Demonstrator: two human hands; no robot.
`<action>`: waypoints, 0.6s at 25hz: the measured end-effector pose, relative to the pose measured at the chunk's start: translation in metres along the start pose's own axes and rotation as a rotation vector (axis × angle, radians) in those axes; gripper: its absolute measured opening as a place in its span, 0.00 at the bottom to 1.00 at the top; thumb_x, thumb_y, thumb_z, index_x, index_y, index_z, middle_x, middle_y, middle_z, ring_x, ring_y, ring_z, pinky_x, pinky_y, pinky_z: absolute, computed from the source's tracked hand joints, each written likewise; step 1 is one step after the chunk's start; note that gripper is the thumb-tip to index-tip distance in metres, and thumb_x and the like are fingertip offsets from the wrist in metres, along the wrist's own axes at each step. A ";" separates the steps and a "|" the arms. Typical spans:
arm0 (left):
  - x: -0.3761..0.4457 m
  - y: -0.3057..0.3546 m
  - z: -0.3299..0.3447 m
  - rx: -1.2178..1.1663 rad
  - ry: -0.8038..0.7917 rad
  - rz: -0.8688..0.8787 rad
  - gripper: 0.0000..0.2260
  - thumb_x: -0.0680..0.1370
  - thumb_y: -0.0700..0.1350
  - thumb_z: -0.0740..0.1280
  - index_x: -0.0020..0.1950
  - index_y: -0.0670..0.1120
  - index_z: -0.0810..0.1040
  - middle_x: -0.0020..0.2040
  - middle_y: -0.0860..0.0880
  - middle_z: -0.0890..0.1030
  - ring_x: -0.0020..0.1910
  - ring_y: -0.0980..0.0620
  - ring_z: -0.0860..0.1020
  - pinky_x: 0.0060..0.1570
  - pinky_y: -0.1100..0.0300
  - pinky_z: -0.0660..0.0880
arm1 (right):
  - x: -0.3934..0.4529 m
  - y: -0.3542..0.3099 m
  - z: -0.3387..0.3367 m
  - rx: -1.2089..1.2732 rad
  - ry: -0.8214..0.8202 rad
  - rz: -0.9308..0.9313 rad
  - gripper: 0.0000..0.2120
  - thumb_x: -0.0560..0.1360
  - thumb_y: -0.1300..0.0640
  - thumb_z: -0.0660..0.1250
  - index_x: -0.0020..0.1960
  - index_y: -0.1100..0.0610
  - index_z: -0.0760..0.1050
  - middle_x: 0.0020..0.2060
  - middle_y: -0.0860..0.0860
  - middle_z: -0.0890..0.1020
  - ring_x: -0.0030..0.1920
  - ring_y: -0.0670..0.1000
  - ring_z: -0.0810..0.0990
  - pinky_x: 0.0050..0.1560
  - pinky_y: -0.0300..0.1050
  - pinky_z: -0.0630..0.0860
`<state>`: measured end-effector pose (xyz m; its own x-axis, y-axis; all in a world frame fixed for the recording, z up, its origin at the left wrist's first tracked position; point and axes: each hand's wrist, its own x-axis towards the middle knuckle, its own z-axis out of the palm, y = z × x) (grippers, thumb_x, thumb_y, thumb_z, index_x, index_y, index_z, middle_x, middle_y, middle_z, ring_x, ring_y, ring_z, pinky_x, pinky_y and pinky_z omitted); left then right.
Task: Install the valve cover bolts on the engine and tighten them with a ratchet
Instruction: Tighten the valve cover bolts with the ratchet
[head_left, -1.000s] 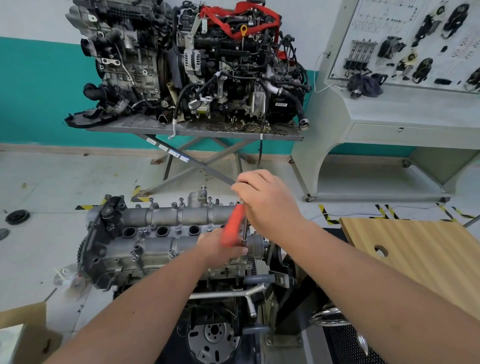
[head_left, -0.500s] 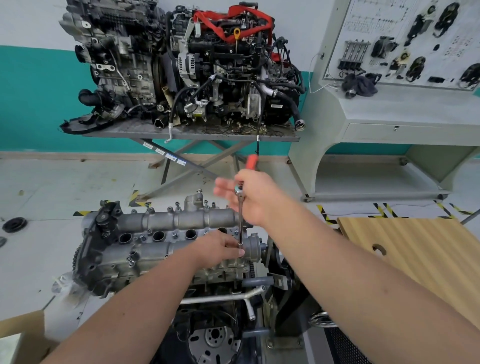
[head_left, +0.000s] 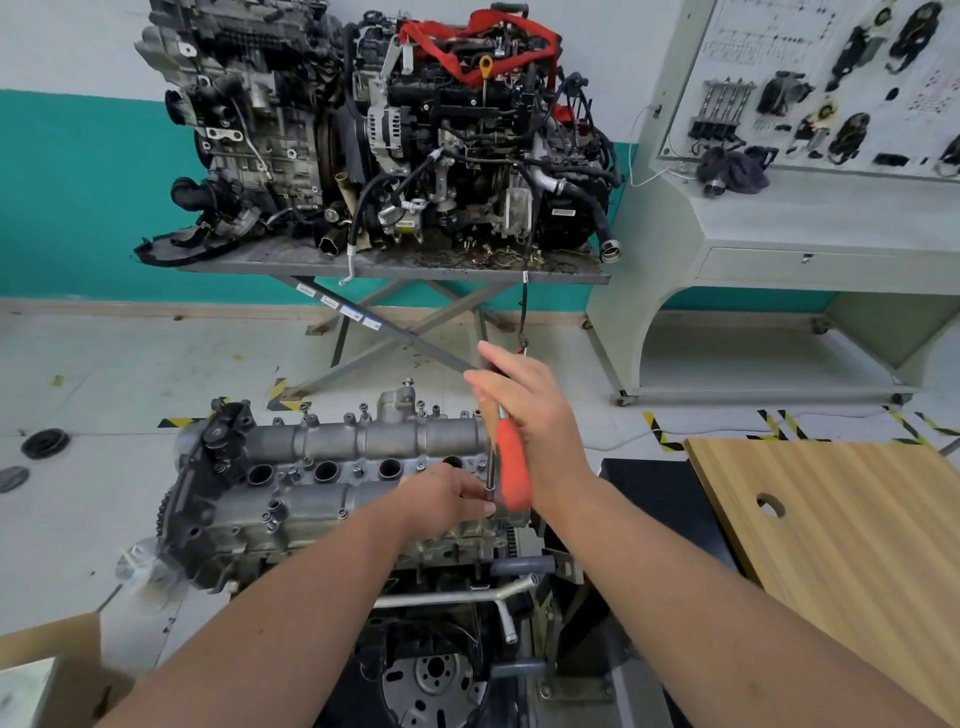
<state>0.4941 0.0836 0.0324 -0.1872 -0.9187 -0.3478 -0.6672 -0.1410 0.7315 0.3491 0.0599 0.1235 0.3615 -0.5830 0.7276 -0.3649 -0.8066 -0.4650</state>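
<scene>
The grey valve cover (head_left: 363, 441) tops the engine in front of me, with several small bolts (head_left: 343, 514) standing along its edges. At the cover's right end a thin steel extension (head_left: 491, 462) stands upright on a bolt. My left hand (head_left: 441, 499) rests on the cover and pinches the foot of that extension. The ratchet (head_left: 511, 467) sits on top of it, its red handle slanting down toward me. My right hand (head_left: 530, 410) grips the ratchet near its head, index finger stretched upward.
Two larger engines (head_left: 395, 135) stand on a grey lift table (head_left: 395, 270) behind. At the right are a pale training console (head_left: 810, 223) and a wooden board (head_left: 841, 545) with a hole. A cardboard box (head_left: 47, 670) is at the lower left; black round parts (head_left: 45, 442) lie on the floor.
The red handle has swung from pointing away, above my right hand, back down toward me. My left hand stays on the extension's foot.
</scene>
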 end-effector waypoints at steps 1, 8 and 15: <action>0.000 0.001 0.000 0.017 0.013 -0.001 0.05 0.78 0.55 0.69 0.42 0.62 0.79 0.44 0.50 0.85 0.44 0.47 0.83 0.47 0.51 0.82 | 0.001 0.005 -0.002 -0.084 -0.024 -0.079 0.15 0.72 0.72 0.71 0.57 0.63 0.83 0.63 0.58 0.80 0.61 0.61 0.78 0.60 0.57 0.77; -0.001 0.002 -0.002 0.013 -0.012 0.018 0.09 0.78 0.54 0.69 0.54 0.52 0.82 0.51 0.48 0.85 0.52 0.43 0.82 0.54 0.44 0.80 | 0.003 0.000 -0.001 -0.115 -0.134 -0.033 0.17 0.70 0.75 0.68 0.56 0.63 0.82 0.61 0.57 0.80 0.54 0.60 0.82 0.44 0.55 0.81; 0.001 0.003 0.003 0.116 0.075 0.097 0.08 0.79 0.50 0.69 0.46 0.64 0.75 0.40 0.63 0.80 0.36 0.63 0.78 0.31 0.70 0.72 | 0.006 -0.014 0.003 -0.217 -0.252 -0.055 0.13 0.77 0.62 0.65 0.61 0.60 0.78 0.58 0.53 0.77 0.43 0.53 0.77 0.33 0.45 0.72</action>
<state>0.4902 0.0837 0.0325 -0.2037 -0.9514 -0.2311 -0.7281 -0.0106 0.6854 0.3591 0.0677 0.1332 0.5767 -0.5668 0.5883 -0.5031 -0.8138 -0.2909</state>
